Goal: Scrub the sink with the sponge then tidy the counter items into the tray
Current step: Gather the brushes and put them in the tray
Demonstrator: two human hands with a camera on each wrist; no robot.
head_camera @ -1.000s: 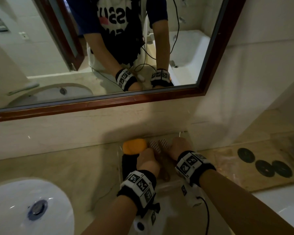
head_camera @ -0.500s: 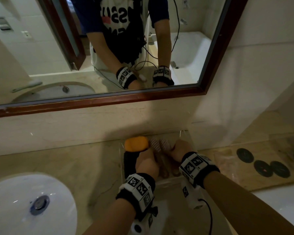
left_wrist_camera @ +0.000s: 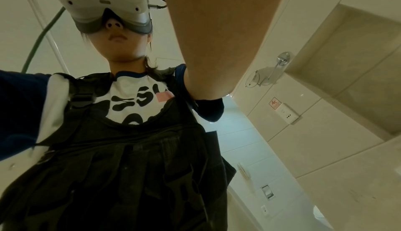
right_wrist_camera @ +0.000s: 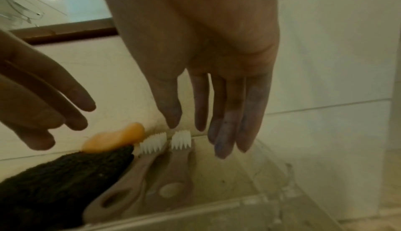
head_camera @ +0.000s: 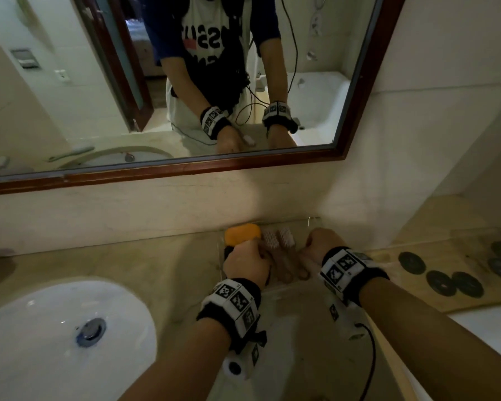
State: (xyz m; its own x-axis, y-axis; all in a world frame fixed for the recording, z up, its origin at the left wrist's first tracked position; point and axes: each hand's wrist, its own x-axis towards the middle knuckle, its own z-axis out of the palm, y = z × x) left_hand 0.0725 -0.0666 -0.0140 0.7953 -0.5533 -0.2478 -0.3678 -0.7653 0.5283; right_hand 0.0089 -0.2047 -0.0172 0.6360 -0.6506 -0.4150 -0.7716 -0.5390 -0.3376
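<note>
Two beige white-bristled toothbrushes [right_wrist_camera: 165, 171] and the orange-and-black sponge [right_wrist_camera: 71, 171] already lie in the clear plastic tray [right_wrist_camera: 271, 179]. Both the left hand [right_wrist_camera: 41, 101] and right hand [right_wrist_camera: 208, 73] hover with slack, empty fingers; tidying looks nearly finished, calling only for withdrawal.

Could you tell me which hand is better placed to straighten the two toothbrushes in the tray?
The right hand, probably: its straight fingers hang just above the bristles of the toothbrushes in the tray, while the left hand hovers over the sponge.
</note>
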